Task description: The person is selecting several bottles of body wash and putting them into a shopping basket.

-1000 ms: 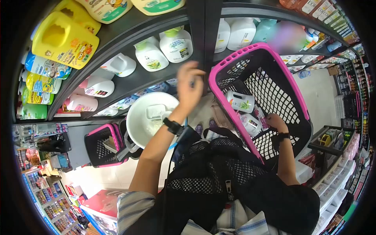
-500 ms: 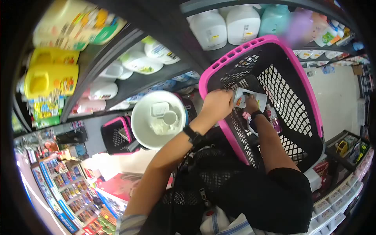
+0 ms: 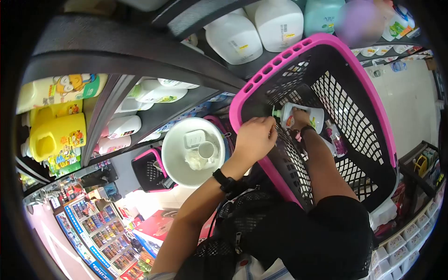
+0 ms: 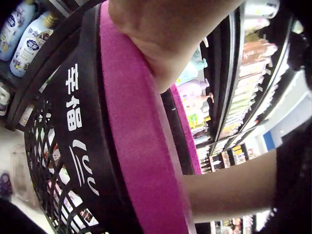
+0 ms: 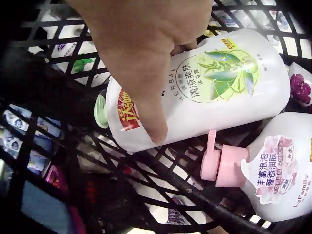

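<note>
A black mesh basket with a pink rim (image 3: 373,93) stands tilted before the person. The left hand (image 3: 255,140) grips its near rim, and in the left wrist view that hand (image 4: 165,39) lies over the pink rim (image 4: 136,117), fingers hidden. Inside the basket the right hand (image 3: 300,120) holds a white bottle (image 3: 317,119) with a leaf label and pale green cap. The right wrist view shows the thumb of the right hand (image 5: 141,53) across this bottle (image 5: 229,83). Beside it lie a pink-capped white bottle (image 5: 280,165) and a clear bottle with purple flowers (image 3: 337,140).
To the left of the basket is a white bucket (image 3: 173,161) holding a cup and a soap dish. Another pink-rimmed basket (image 3: 149,175) stands on the floor further left. Shelves of bottles (image 3: 233,39) run along the far side, close to the basket's rim.
The left hand has come down from near the shelf onto the basket rim. The right hand has moved from beside the pink-capped bottle onto the leaf-label bottle, which has turned. The view has swung.
</note>
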A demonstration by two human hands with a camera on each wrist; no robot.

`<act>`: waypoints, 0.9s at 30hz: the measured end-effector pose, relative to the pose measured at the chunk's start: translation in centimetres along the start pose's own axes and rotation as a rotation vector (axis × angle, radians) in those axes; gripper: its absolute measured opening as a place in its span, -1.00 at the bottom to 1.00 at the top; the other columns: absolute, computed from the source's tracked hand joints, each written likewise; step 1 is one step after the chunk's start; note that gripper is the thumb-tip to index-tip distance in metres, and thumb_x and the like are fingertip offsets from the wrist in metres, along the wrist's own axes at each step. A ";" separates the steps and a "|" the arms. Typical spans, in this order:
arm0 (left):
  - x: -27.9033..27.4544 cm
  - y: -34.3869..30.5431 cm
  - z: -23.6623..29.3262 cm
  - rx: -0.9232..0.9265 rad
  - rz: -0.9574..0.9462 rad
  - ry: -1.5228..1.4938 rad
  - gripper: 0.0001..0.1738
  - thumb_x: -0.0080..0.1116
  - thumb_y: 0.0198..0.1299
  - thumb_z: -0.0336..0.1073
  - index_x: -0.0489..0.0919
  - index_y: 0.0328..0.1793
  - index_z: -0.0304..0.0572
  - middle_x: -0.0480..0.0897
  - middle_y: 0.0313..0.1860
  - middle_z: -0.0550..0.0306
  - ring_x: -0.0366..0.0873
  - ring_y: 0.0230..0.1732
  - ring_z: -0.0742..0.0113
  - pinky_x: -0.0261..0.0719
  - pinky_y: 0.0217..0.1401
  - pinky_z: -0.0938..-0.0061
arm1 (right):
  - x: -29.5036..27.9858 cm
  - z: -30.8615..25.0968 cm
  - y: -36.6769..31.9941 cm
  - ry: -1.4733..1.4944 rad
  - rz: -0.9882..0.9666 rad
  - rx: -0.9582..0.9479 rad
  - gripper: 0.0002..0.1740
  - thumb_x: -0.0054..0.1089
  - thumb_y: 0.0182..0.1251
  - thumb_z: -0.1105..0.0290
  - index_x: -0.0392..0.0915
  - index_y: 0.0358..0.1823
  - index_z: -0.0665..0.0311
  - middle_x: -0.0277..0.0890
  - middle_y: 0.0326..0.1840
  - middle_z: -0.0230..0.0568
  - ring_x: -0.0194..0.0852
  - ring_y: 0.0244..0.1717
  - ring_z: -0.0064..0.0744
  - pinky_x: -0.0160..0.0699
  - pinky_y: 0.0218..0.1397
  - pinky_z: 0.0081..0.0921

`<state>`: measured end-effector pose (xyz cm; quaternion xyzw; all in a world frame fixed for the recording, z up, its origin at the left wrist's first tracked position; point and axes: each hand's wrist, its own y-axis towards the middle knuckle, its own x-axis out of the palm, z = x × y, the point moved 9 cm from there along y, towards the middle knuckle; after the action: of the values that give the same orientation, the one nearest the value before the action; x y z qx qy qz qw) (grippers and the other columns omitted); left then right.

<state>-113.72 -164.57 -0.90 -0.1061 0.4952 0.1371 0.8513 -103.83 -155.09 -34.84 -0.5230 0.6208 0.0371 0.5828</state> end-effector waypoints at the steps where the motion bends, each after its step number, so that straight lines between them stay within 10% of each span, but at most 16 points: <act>1: 0.0 -0.1 0.0 0.002 0.002 0.001 -0.92 0.18 0.04 -0.37 0.56 -0.32 -0.15 0.62 -0.45 0.07 0.60 -0.32 0.07 0.56 -0.21 0.26 | -0.6 -0.5 -0.5 0.044 0.086 -0.063 -0.04 0.65 -0.40 0.21 0.27 0.09 0.38 0.63 -0.16 0.04 0.62 -0.06 0.04 0.56 0.02 -0.19; 9: 0.2 -0.5 -0.4 0.055 0.047 -0.014 -0.91 0.16 0.04 -0.32 0.53 -0.37 -0.14 0.61 -0.48 0.07 0.60 -0.33 0.07 0.55 -0.22 0.23 | -7.3 -0.1 -7.7 0.639 0.504 -0.010 -0.01 0.71 -0.44 0.02 0.31 0.02 0.37 0.61 -0.20 0.11 0.63 -0.13 0.11 0.59 -0.04 -0.20; 12: 0.0 -0.7 -0.4 0.085 0.102 -0.056 -0.89 0.17 0.03 -0.32 0.52 -0.37 -0.16 0.61 -0.48 0.04 0.59 -0.33 0.04 0.54 -0.23 0.20 | -8.7 -0.3 -10.9 1.086 0.621 -0.111 -0.13 0.69 -0.24 0.26 0.35 0.09 0.41 0.58 -0.08 -0.11 0.59 -0.09 -0.36 0.57 -0.01 -0.42; 20: -3.3 -2.7 2.3 0.411 0.048 -0.505 0.01 0.34 -0.14 -0.27 0.14 0.50 -0.27 0.35 0.37 -0.25 0.30 0.40 -0.16 0.29 0.43 0.18 | -21.3 -7.1 -24.3 1.111 0.742 -0.255 -0.04 0.56 -0.19 0.58 0.21 0.32 0.40 0.39 0.18 -0.10 0.44 0.15 -0.32 0.47 0.21 -0.38; 27: -13.8 -10.2 5.2 0.349 0.166 -1.173 0.51 0.58 -0.30 -0.32 -0.37 0.62 -0.15 -0.04 0.58 -0.19 -0.02 0.58 0.08 0.00 0.57 0.27 | -29.6 -19.9 -34.1 0.788 1.002 -0.412 -0.11 0.53 -0.17 0.55 0.26 0.28 0.44 0.43 0.16 -0.09 0.47 0.14 -0.28 0.42 0.23 -0.38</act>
<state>-112.57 -174.31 14.10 0.1665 -0.0337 0.1553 0.9732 -100.57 -165.53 13.24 -0.2464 0.9354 0.2273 0.1129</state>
